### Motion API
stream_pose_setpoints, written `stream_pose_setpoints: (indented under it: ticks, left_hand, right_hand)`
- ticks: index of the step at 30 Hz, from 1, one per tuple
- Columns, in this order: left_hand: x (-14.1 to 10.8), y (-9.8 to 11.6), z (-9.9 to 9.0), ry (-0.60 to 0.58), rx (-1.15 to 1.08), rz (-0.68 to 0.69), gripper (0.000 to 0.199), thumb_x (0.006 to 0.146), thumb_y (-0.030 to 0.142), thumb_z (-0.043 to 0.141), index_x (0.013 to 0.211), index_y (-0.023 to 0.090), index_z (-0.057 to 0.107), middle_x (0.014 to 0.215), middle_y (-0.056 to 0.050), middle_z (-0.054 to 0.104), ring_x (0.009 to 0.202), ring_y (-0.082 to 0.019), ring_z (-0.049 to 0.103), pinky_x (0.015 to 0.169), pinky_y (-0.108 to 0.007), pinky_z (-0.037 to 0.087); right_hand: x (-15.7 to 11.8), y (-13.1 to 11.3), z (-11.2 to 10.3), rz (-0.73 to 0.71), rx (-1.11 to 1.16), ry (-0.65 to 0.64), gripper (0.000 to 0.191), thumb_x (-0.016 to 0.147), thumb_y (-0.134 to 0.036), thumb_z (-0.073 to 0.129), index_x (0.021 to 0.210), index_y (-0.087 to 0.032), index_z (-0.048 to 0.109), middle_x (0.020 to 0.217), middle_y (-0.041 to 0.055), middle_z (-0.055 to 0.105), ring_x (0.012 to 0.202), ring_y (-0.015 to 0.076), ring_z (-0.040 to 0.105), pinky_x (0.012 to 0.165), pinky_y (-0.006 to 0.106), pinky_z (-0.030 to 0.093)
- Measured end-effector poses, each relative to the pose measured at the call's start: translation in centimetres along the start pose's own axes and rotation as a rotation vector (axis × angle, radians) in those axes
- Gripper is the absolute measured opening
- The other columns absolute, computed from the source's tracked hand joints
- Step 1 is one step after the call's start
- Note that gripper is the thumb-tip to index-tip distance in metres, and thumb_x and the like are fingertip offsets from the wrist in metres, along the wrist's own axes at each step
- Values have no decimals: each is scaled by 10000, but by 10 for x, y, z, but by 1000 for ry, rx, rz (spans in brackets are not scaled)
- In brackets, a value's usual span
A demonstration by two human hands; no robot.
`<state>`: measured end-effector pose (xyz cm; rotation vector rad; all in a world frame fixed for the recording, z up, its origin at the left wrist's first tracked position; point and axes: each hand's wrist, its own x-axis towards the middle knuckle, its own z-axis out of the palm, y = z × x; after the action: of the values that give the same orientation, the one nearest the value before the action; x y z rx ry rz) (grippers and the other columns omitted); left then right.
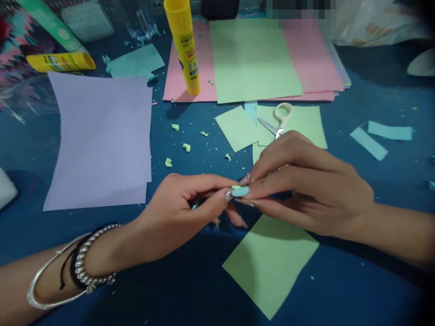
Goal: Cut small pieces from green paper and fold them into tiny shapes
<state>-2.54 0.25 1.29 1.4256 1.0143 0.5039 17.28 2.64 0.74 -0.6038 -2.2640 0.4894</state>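
My left hand (195, 203), with bracelets at its wrist, pinches a small green paper piece (235, 186) between thumb and forefinger. From the other side my right hand (306, 181) brings its fingertips together on the same piece, so most of it is hidden. Below the hands lies a green paper square (272, 267), one corner toward me. Just beyond my right hand, white-handled scissors (282, 118) rest on green paper sheets (307, 127), their lower part covered by the hand. Several tiny folded green paper pieces (186, 147) are scattered past my left hand.
Purple sheets (102, 140) lie at the left. A yellow glue stick (185, 50) stands before a stack of pink paper (316, 68), with its yellow cap (61, 62) farther left. Blue paper strips (389, 131) are at the right, a plastic bag (370, 22) behind.
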Motion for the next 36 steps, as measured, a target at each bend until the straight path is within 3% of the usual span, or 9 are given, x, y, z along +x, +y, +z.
stream_pose_setpoints:
  ticks: [4, 10, 21, 26, 32, 36]
  left_hand:
    - [-1, -1, 0, -22, 24, -29, 243, 870, 186, 479, 1033, 241, 651, 607, 67, 695, 484, -45, 552, 480, -98, 476]
    - [1, -8, 0, -19, -98, 28, 253, 884, 201, 471, 1080, 254, 621, 635, 59, 696, 547, -44, 601, 516, -90, 495]
    - [-2, -7, 1, 18, -77, 87, 275, 890, 145, 440, 1065, 249, 625, 663, 55, 699, 578, -49, 623, 562, -98, 524]
    - [-5, -10, 1, 58, -35, 146, 305, 824, 143, 561, 1093, 286, 580, 756, 75, 705, 667, -82, 669, 623, -133, 547]
    - [-1, -7, 3, 137, -18, 69, 91, 772, 158, 635, 842, 213, 653, 675, 87, 716, 635, -41, 671, 617, -34, 504]
    - [1, -4, 3, 117, 29, 50, 33, 775, 175, 632, 777, 188, 662, 654, 73, 715, 622, -35, 666, 596, -18, 488]
  right_hand:
    - [1, -2, 0, -32, -58, 4, 62, 778, -204, 633, 734, -191, 592, 755, 23, 598, 688, 122, 562, 657, 308, 468]
    - [-1, -1, 5, -38, -134, 36, 60, 759, -154, 628, 722, -183, 591, 788, 27, 585, 713, 147, 548, 635, 322, 447]
    - [-9, 1, 9, 7, -182, 9, 89, 775, -148, 584, 837, -213, 589, 896, 34, 559, 812, 173, 511, 698, 342, 430]
    - [-5, -1, 7, -15, -155, 26, 194, 736, -96, 462, 849, -176, 598, 910, 65, 549, 844, 198, 513, 728, 396, 408]
    - [-3, -1, 6, 6, -28, -45, 239, 749, -85, 425, 892, -173, 595, 906, 62, 530, 830, 163, 502, 727, 354, 439]
    - [-2, 0, 4, 22, 27, -106, 268, 761, -64, 385, 909, -197, 565, 920, 53, 524, 824, 154, 514, 743, 339, 453]
